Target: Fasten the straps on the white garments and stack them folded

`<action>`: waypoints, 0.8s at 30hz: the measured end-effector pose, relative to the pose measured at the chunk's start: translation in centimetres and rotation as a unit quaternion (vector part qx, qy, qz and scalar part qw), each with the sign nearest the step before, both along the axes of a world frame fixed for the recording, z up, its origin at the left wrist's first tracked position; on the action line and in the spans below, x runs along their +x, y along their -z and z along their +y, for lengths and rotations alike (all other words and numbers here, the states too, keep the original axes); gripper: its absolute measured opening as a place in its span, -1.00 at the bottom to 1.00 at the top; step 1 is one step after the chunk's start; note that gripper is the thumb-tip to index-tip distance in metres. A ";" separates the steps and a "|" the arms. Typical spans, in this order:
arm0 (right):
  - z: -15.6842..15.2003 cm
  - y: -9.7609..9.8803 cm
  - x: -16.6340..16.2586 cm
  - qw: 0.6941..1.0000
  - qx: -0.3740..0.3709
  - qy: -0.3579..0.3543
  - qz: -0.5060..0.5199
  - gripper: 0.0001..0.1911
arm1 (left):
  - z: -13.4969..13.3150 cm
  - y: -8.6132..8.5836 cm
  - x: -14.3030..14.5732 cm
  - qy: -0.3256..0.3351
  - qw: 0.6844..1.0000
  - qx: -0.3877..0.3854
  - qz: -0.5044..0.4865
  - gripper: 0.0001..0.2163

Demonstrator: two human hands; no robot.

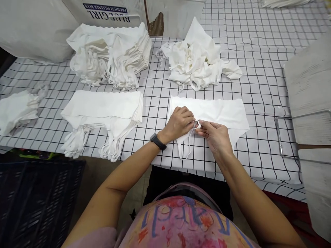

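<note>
A white camisole-like garment (219, 110) with thin straps lies flat in front of me on the checked cloth, its wide hem turned away from me. My left hand (180, 120), wearing a black watch, rests over its middle with fingers curled and pinching near a strap. Close against it, my right hand (216, 135) pinches a small white strap loop (198, 124) between thumb and fingers. Any small tool between the fingertips is too small to make out. A thin strap (184, 158) hangs down below my left hand toward the table edge.
A neat stack of white garments (103, 105) lies left, with a taller stack (111, 51) behind it. A crumpled white pile (198, 62) sits beyond my hands. White cartons (170, 17) stand behind; another box (310, 89) with a metal wire frame (280, 137) is at right.
</note>
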State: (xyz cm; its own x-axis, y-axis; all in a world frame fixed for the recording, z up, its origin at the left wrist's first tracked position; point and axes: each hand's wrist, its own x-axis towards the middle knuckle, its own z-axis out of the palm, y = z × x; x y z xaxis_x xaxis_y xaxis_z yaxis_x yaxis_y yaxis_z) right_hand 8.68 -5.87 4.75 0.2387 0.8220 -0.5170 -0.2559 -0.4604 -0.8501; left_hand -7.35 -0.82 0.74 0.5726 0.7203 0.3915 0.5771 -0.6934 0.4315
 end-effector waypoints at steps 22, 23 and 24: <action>0.6 0.4 0.8 0.992 -0.005 -0.120 -0.038 -0.73 | -0.2 -0.1 0.2 0.055 0.993 0.096 0.035 -0.68; 0.6 0.4 1.0 0.992 -0.004 -0.125 -0.026 -0.70 | -0.2 -0.1 0.2 0.054 0.994 0.092 0.036 -0.68; 0.6 0.4 1.1 0.992 -0.003 -0.128 -0.015 -0.68 | -0.2 -0.1 0.2 0.053 0.994 0.089 0.036 -0.69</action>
